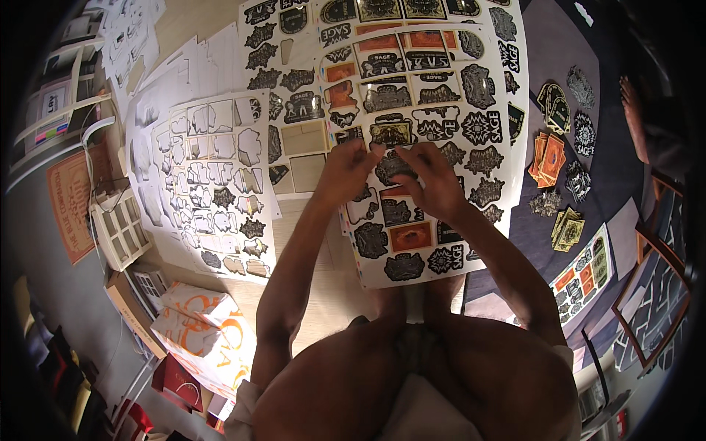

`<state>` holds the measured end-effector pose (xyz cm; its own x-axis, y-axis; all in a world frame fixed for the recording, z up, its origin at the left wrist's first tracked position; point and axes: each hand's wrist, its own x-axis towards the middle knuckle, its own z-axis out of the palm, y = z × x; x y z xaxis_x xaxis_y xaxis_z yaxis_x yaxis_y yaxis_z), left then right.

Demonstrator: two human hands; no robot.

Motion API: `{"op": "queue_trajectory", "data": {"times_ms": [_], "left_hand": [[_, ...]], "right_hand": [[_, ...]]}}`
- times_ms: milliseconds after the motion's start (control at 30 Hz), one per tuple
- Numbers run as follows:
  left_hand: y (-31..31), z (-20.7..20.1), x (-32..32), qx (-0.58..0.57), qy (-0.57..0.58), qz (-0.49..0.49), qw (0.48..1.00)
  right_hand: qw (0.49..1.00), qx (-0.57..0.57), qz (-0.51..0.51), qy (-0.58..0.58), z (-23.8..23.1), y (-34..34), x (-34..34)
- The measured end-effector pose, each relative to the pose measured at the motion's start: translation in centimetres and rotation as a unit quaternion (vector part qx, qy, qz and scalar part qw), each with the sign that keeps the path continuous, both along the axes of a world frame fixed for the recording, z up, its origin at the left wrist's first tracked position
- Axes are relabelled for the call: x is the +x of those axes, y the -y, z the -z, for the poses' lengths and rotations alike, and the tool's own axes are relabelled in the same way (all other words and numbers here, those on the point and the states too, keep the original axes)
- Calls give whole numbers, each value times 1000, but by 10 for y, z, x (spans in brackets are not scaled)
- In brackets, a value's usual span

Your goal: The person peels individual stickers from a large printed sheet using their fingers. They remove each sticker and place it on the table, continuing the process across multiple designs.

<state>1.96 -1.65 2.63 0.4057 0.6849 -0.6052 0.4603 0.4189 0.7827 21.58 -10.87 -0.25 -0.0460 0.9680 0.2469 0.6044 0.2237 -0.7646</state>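
A large white sticker sheet (382,275), printed with rows of black, gold and orange die-cut stickers, lies in front of me on top of other sheets. My left hand (346,170) rests over its left part, fingers curled and thumb tip close to the index finger beside a gold-and-black sticker (390,134). What those fingertips pinch, if anything, is too small to make out. My right hand (435,180) lies opposite, thumb and index finger apart around a dark irregular sticker (392,167). Both hands' fingertips nearly meet near that sticker's upper edge.
Left of the sheet is a partly peeled sticker sheet (259,270) with waste backing (184,70) piled beyond. On the dark cloth at right sit small piles of orange cards (547,159), gold stickers (567,228) and black stickers (553,107). An orange-and-white bag (209,323) stands lower left.
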Motion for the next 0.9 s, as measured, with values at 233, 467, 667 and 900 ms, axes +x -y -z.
{"op": "queue_trajectory", "data": {"times_ms": [233,467,667,900], "left_hand": [[-11,2,-14,-44,62,97,992],[-23,11,-17,-130,151,94,975],[4,-11,-4,-1,69,-28,997],[28,-4,27,509,-139,84,846]], "right_hand": [[991,46,5,126,-1,-1,9],[994,44,6,103,-2,-3,11],[998,27,32,51,-10,8,22],[991,69,75,88,-10,21,28]]}}
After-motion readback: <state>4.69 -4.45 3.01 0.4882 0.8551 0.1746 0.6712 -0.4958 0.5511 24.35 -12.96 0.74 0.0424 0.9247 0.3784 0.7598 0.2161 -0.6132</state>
